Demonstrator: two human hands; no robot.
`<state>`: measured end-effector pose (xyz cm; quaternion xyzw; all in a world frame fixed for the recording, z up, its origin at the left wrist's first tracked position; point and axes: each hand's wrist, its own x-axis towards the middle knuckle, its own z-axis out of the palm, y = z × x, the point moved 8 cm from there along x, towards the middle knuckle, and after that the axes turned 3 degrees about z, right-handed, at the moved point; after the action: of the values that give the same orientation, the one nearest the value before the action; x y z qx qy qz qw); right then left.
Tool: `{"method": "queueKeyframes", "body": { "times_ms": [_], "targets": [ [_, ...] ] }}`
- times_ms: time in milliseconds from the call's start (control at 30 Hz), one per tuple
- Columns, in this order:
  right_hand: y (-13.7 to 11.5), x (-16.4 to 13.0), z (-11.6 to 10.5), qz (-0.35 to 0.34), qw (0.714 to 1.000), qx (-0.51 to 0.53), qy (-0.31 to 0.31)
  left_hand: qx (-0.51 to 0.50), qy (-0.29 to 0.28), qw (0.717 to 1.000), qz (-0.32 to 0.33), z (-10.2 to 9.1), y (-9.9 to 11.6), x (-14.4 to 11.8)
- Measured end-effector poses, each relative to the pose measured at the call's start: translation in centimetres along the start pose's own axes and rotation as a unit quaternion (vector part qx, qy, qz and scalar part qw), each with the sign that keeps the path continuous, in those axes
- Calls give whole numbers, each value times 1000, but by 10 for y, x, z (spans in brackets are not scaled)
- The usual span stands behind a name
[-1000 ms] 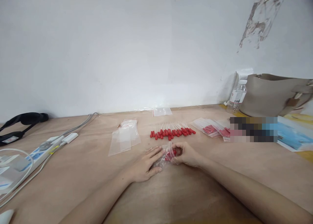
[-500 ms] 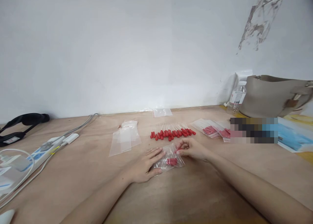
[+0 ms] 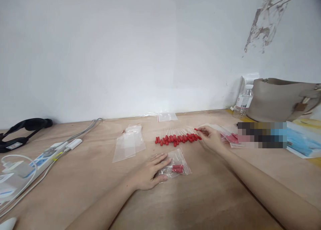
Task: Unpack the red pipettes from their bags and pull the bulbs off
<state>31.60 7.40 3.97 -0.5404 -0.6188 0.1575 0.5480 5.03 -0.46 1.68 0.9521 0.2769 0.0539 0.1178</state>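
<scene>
A row of clear droppers with red bulbs (image 3: 177, 139) lies on the wooden table (image 3: 205, 196). My right hand (image 3: 210, 137) is at the row's right end, fingers pinched on one red-bulb dropper (image 3: 197, 130). My left hand (image 3: 149, 170) lies flat on the left edge of a small clear zip bag (image 3: 175, 166) that holds a few red-bulb droppers. The bag lies in front of the row.
A stack of empty zip bags (image 3: 128, 142) lies left of the row, another bag (image 3: 167, 116) near the wall. Filled bags (image 3: 227, 133) lie to the right. A water bottle (image 3: 243, 101) and beige bag (image 3: 282, 100) stand at far right. A power strip (image 3: 47, 154) with cables sits left.
My right hand left the zip bag and moved up and right to the end of the dropper row, pinching one dropper. The left hand stayed on the bag.
</scene>
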Motion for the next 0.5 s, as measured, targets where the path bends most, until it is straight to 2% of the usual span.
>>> {"method": "queueKeyframes", "body": {
  "times_ms": [133, 233, 300, 333, 400, 500],
  "targets": [
    [-12, -10, 16, -69, 984, -152, -56, -5, 5, 1000, 2, -1, 1, 0],
    [-30, -14, 10, -95, 972, -212, -25, -7, 7, 1000, 6, -1, 1, 0],
    [-39, -19, 9, -97, 974, -203, -26, -8, 4, 1000, 8, -1, 1, 1],
    [-42, -23, 14, -96, 976, -187, -52, -7, 1, 1000, 9, 0, 1, 1],
    [-45, -34, 30, -83, 975, -143, -145, -7, -3, 1000, 15, 0, 2, 2],
    [-50, -57, 61, -65, 949, -69, -301, -15, -7, 1000, 16, 0, 3, 3]
  ]
}}
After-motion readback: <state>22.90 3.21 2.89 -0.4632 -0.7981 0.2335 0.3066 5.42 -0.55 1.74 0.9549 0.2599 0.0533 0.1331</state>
